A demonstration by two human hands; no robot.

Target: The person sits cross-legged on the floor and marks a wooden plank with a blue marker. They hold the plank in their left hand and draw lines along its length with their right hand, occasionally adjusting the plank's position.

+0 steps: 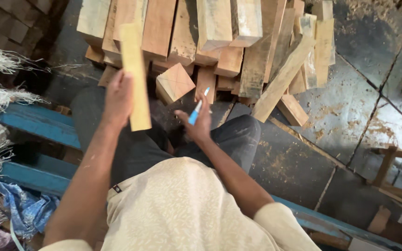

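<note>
A heap of wooden blocks (219, 42) is closing off the way ahead, its ends jutting toward the knees; a square-ended block (175, 82) is standing between the two hands; a slanted plank (280, 81) is barring the right edge of the heap; open stone floor (350, 116) is lying free to the right; blue beams (38, 123) are hemming the left

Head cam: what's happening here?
A seated person holds a flat wooden strip upright in the left hand and a blue-and-white pen in the right hand. In front of the knees lies a pile of sawn wooden blocks; one square block near the pen has diagonal lines drawn across its end face. The pen tip is off the wood. Sawdust covers the stone floor.
</note>
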